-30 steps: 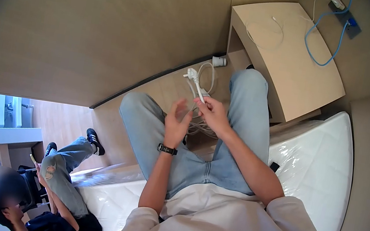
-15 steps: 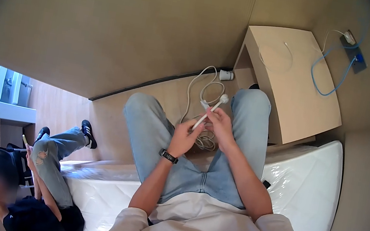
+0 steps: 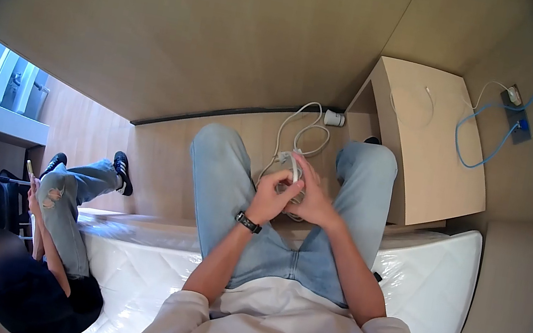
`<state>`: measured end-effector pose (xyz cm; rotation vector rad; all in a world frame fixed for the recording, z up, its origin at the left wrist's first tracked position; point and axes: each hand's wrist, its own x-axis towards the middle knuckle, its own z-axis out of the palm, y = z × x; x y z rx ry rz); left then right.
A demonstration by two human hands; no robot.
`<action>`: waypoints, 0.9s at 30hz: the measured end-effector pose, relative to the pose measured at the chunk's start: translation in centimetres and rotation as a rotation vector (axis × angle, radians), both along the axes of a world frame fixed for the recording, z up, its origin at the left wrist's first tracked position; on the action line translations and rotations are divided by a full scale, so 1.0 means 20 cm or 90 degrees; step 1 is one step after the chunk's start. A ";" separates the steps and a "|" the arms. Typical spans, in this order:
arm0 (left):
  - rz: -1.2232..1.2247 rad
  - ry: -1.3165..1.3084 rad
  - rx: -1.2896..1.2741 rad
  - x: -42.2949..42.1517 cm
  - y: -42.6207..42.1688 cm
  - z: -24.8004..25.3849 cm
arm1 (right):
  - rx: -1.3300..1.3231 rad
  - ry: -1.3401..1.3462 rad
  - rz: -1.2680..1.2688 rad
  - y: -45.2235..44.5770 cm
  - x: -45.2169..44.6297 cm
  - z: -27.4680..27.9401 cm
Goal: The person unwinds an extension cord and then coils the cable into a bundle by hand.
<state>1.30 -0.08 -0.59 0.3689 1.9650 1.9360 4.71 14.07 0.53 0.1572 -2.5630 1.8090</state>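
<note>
Both hands meet between my knees around a slim white stick-like thing (image 3: 295, 169), which now points away from me. My left hand (image 3: 270, 197) is closed round its lower part, thumb toward the right hand. Against its other side lies my right hand (image 3: 312, 199), fingers long and pressed along it. Most of the white thing is hidden by the fingers, so its exact kind does not show. Just beyond the hands, a white cord (image 3: 280, 133) runs in loops over the floor, with a white plug-like end (image 3: 283, 158) near my left fingers.
A white cylindrical thing (image 3: 334, 119) lies by the wall. A wooden cabinet (image 3: 435, 145) stands right, with a thin white cable on top. A blue cable (image 3: 458, 138) hangs from a wall socket plate (image 3: 517, 120). I sit on a plastic-wrapped mattress (image 3: 143, 273); another person (image 3: 41, 291) sits left.
The white stick has turned from slanting right to more upright and sits deeper between my hands; its rounded end no longer shows. My right fingers have straightened along it. The view has shifted slightly.
</note>
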 end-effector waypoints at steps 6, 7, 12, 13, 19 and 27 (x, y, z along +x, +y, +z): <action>-0.075 -0.092 0.136 0.03 -0.02 0.08 | 0.132 0.094 -0.061 -0.01 -0.01 -0.15; -0.079 -0.120 0.181 0.02 -0.02 0.08 | 0.129 0.091 -0.070 -0.01 -0.01 -0.15; -0.086 -0.172 0.273 0.00 -0.04 0.00 | 0.016 -0.164 -0.005 -0.01 -0.01 -0.12; -0.085 -0.159 0.279 -0.01 -0.04 0.00 | 0.011 -0.163 -0.008 -0.02 -0.01 -0.13; -0.007 -0.027 0.153 -0.02 -0.01 -0.03 | 0.119 -0.089 -0.048 -0.04 0.00 -0.20; -0.036 0.134 -0.094 -0.02 0.04 -0.01 | -0.477 -0.139 -0.237 0.03 -0.06 -0.12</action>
